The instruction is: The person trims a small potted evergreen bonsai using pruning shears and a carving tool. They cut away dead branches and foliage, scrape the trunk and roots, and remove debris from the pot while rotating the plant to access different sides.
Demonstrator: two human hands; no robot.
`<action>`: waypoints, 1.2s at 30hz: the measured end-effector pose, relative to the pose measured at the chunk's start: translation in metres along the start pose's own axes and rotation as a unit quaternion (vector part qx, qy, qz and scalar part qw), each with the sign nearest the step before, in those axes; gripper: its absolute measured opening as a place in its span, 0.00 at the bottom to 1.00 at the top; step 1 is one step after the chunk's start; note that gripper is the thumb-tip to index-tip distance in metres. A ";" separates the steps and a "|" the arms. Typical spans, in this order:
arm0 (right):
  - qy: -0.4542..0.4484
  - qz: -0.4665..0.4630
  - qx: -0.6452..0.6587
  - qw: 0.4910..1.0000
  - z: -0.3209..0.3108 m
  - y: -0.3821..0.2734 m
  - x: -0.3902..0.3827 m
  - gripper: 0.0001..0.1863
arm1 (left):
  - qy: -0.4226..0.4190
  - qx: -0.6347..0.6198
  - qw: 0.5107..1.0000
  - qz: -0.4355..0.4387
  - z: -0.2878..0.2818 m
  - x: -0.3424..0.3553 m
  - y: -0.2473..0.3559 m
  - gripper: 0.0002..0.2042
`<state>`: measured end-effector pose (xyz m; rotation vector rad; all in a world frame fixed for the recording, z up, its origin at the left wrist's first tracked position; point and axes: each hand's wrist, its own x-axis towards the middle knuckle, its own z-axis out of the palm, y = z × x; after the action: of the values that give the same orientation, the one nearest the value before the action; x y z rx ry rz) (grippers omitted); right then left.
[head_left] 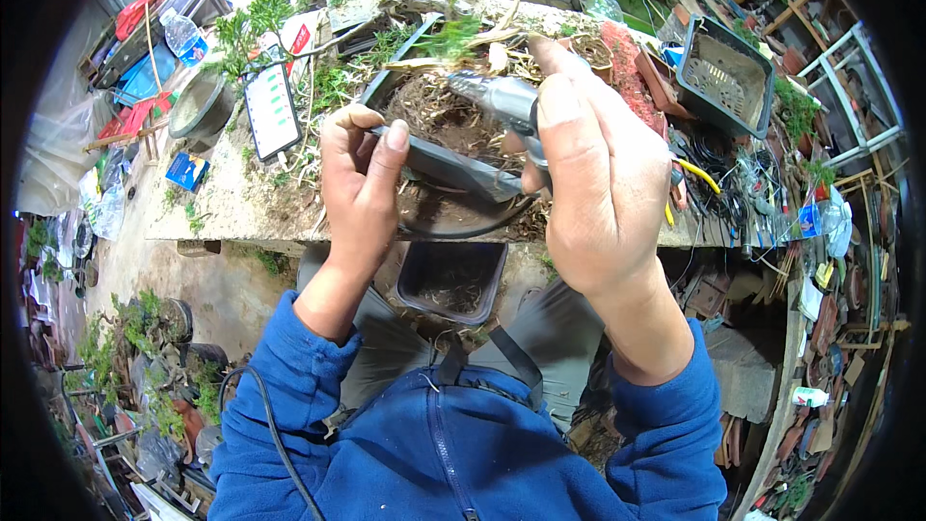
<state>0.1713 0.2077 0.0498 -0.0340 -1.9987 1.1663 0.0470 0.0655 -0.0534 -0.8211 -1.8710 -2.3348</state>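
My left hand (365, 169) pinches the near rim of a black rectangular plant pot (453, 171), thumb on top. Dark soil (449, 121) fills the pot, and a juniper with bare, pale stripped wood (497, 36) rises at its far side. In my right hand (603, 159) is a grey tapered tool (497, 95), its nose pointing left over the soil near the wood. My fingers cover its rear part, so its exact kind is unclear. Green juniper foliage (453, 39) hangs just above the tool's nose.
A phone-like device with a lit screen (272, 112) lies left of the pot, near a round grey pot (201, 104). An empty black basket-like pot (725, 77) stands at the right. Cables and yellow-handled pliers (696, 176) crowd the right edge. Below the table edge sits a black tub (453, 280).
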 end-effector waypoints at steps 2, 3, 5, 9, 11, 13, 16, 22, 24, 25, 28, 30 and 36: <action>-0.005 0.012 -0.029 0.999 0.000 -0.001 -0.001 0.25 | 0.000 -0.009 1.000 -0.001 0.004 -0.005 0.003 0.12; -0.016 0.000 -0.050 0.999 -0.002 0.000 0.000 0.25 | -0.002 -0.010 1.000 -0.006 0.005 -0.007 0.004 0.12; -0.022 -0.009 -0.092 0.995 -0.005 -0.001 0.001 0.25 | 0.003 -0.020 1.000 -0.004 0.007 -0.009 0.004 0.12; 0.040 0.018 -0.023 0.999 -0.010 -0.001 0.011 0.24 | 0.014 -0.015 1.000 0.001 0.010 -0.011 0.003 0.12; 0.007 -0.018 -0.070 0.997 -0.010 -0.002 0.019 0.23 | 0.017 -0.012 1.000 0.009 0.011 -0.011 0.001 0.12; 0.016 -0.050 -0.088 0.995 -0.006 -0.003 0.025 0.22 | 0.019 -0.001 1.000 0.007 0.012 -0.012 -0.001 0.13; -0.017 -0.021 -0.100 0.995 -0.005 -0.012 0.028 0.17 | 0.018 -0.002 1.000 0.005 0.012 -0.013 -0.002 0.13; -0.063 -0.007 -0.116 0.991 -0.011 -0.019 0.034 0.18 | 0.018 -0.015 1.000 -0.002 0.012 -0.015 -0.001 0.15; -0.072 -0.021 -0.116 0.990 -0.011 -0.017 0.035 0.21 | 0.019 -0.010 1.000 -0.006 0.012 -0.016 -0.002 0.15; -0.071 -0.019 -0.113 0.991 -0.011 -0.016 0.036 0.22 | 0.019 -0.005 1.000 -0.007 0.013 -0.017 -0.002 0.15; -0.071 -0.007 -0.105 0.992 -0.015 -0.017 0.036 0.22 | 0.020 -0.008 1.000 -0.011 0.015 -0.021 -0.002 0.16; -0.067 0.022 -0.130 0.989 -0.020 -0.020 0.036 0.23 | 0.016 -0.009 1.000 -0.006 0.018 -0.024 -0.001 0.17; -0.028 0.148 -0.037 0.988 -0.042 -0.024 0.023 0.30 | -0.024 0.138 0.989 0.038 0.023 -0.039 0.011 0.22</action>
<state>0.1909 0.2332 0.0921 -0.3498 -2.1362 1.2870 0.0929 0.0727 -0.0573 -0.9041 -2.0783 -1.9689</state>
